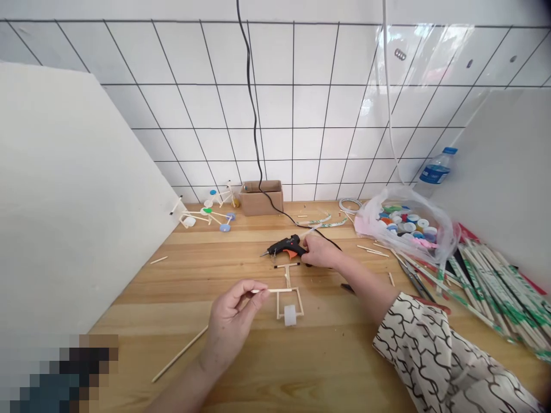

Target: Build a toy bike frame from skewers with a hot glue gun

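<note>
Left hand (232, 312) pinches a stick (269, 291) against the frame (289, 301); right hand (321, 251) grips the glue gun (286, 247), whose hot tip could burn fingers.

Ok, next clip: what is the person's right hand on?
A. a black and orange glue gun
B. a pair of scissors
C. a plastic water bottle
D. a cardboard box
A: the right hand grips the black and orange glue gun lying on the wooden table, while the left hand pinches a thin stick.
</note>
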Demonstrator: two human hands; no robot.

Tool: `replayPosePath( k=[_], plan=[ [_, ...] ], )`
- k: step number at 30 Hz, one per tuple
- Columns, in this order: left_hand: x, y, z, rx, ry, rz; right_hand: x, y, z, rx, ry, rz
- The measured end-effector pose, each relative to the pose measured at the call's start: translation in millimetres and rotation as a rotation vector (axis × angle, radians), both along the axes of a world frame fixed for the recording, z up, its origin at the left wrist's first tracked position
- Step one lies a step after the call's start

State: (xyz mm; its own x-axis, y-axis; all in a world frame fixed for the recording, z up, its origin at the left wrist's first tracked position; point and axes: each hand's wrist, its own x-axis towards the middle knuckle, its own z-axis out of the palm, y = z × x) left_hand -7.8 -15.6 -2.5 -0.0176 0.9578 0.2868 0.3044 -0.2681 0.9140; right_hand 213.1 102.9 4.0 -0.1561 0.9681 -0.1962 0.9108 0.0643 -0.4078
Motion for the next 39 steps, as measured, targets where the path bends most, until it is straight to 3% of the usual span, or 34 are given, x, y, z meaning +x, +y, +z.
replayPosePath(
  k=[5,13,21,32,34,39],
  plan=[
    [1,3,-2.0,0.022,0.021,-0.002,-8,4,9.3,-0.115,-0.021,0.035],
    [-1,4,-5.2,0.025,0.064,-0.023,-18,-3,22.0,-0.118,-0.055,-0.036],
    [-2,7,-9.2,0.035,0.086,-0.026,-11,-10,28.2,-0.023,0.103,-0.1],
    [-2,7,-7.9,0.224,0.185,-0.06,14,-52,72.6,0.281,0.478,-0.142],
    [-1,6,-6.7,0.264,0.217,-0.081,22,-63,74.8,0.239,0.627,-0.141],
    [0,6,-6.3,0.281,0.268,-0.092,39,-88,78.0,-0.044,0.926,-0.118]
  ],
)
